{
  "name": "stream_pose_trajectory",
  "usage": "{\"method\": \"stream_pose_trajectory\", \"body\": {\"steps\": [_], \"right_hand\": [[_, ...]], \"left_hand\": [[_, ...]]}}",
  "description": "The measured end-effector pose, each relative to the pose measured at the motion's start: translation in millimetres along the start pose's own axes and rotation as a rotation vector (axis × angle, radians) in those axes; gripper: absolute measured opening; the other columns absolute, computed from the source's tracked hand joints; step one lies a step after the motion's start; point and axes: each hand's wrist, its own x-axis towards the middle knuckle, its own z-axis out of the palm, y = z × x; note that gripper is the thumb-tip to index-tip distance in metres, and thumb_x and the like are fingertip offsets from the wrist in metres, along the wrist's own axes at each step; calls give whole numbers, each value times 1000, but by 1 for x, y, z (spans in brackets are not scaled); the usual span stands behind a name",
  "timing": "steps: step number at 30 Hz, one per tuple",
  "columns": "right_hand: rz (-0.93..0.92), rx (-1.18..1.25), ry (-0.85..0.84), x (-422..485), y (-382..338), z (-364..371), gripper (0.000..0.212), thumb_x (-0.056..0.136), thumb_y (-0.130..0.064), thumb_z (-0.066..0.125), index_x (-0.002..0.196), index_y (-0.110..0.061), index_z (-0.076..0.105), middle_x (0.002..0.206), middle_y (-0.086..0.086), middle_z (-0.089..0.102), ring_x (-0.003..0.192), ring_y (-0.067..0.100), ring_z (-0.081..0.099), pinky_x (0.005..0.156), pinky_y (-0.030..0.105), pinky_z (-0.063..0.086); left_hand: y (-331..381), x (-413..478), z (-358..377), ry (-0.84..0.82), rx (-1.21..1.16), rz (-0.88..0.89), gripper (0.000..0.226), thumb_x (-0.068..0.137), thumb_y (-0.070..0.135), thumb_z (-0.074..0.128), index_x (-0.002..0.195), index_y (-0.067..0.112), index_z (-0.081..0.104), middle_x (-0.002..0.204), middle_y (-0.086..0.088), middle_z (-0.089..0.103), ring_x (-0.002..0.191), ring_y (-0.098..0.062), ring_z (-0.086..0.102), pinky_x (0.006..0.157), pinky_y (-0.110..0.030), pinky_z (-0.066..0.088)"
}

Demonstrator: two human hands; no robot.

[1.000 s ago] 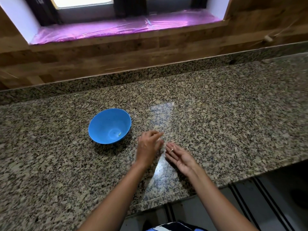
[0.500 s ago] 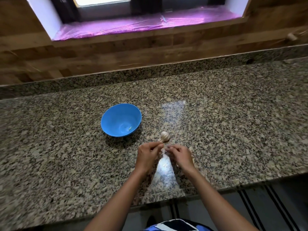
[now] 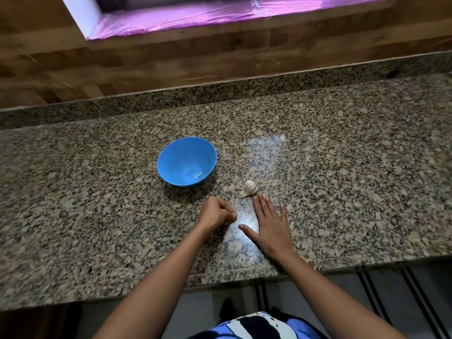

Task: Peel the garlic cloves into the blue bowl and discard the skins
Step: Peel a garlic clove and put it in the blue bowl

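Mostly speckled brown granite countertop [image 3: 342, 179], edge to edge across the frame. Round blue plastic bowl [image 3: 171, 157] stands upright left of centre. Right hand [image 3: 270, 226], lower centre: palm down, fingers straight and slightly spread. Left hand [image 3: 216, 214] just beside it, curled in a fist; whether it pinches anything, cannot tell. Whole white papery garlic bulb [image 3: 250, 187] lies on the counter at centre, just beyond the right fingertips, near the bowl. One small pale-green scrap [image 3: 199, 174] in the bowl's bottom.

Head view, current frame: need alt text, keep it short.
A person's right hand stretches flat and open over a granite counter, fingertips right beside a garlic bulb; the left hand is curled next to it. A blue bowl sits left of the garlic, nearly empty.
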Motion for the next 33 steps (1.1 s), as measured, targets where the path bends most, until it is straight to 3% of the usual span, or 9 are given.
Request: {"method": "stream_pose_trajectory", "body": {"steps": [4, 6, 9, 12, 17, 21, 26, 30, 33], "right_hand": [[-11, 37, 15, -2, 1, -1, 87, 82, -75, 11, 148, -24, -13, 152, -8, -21, 140, 8, -20, 110, 39, -23], [-23, 206, 55, -4, -2, -8, 75, 89, -65, 26, 149, -28, 1, 152, -11, -8, 139, 3, -12, 112, 31, -18], [-80, 653, 114, -3, -13, -24, 46, 94, -33, 51, 139, -29, 40, 142, -7, 42, 129, 8, 40, 106, 25, 32], [-67, 806, 125, 6, -22, -33, 32, 90, -16, 60, 121, -20, 62, 115, 0, 66, 98, 5, 61, 85, 14, 48], [9, 984, 24, 25, -18, -41, 16, 85, -10, 65, 99, -8, 73, 90, 4, 73, 80, 13, 67, 74, 21, 53], [9, 1120, -128, 35, -16, -48, 13, 85, -16, 66, 94, -10, 73, 72, -2, 72, 65, 17, 66, 63, 28, 53], [-199, 647, 94, 34, -19, -49, 18, 83, -19, 67, 97, -10, 72, 77, 2, 71, 59, 1, 58, 58, 12, 46], [-545, 160, 469, 37, -14, -37, 5, 74, -13, 76, 76, -15, 72, 60, -1, 66, 47, 11, 60, 41, 23, 51], [-303, 243, 262, 39, -22, -45, 17, 87, -26, 62, 81, -13, 71, 64, 3, 65, 53, 14, 58, 48, 21, 45]], "left_hand": [[5, 3, 2, 19, 149, -13, 6, 74, 11, 78, 71, 9, 73, 67, -4, 71, 58, -11, 64, 58, -24, 51], [3, -1, 0, -38, -24, -25, 4, 76, 3, 75, 77, 0, 73, 74, -13, 71, 60, -16, 64, 63, -30, 57], [3, -13, -10, -164, -480, -122, 14, 80, -6, 66, 93, -9, 68, 87, -22, 70, 69, -22, 68, 65, -25, 58], [9, -14, -15, -230, -611, -124, 20, 81, -7, 61, 100, -9, 66, 92, -24, 70, 73, -22, 70, 67, -23, 58], [9, -8, -18, -134, -449, 45, 20, 80, 1, 69, 97, -8, 68, 87, -25, 70, 67, -22, 65, 58, -21, 55], [5, -5, -20, 5, 38, 318, 14, 84, 19, 70, 94, 10, 75, 78, -2, 72, 65, -7, 64, 59, -20, 50], [9, -11, -17, 48, 325, 402, 15, 93, 23, 58, 89, 16, 71, 70, 4, 65, 59, -5, 54, 53, -16, 40], [6, -14, -14, -184, -124, 82, 24, 93, 17, 57, 70, 12, 63, 59, 2, 53, 49, -5, 44, 49, -17, 37], [1, -12, -16, -144, -286, 67, 15, 90, 13, 61, 87, 1, 70, 64, 0, 61, 53, -7, 52, 52, -19, 44]]}}
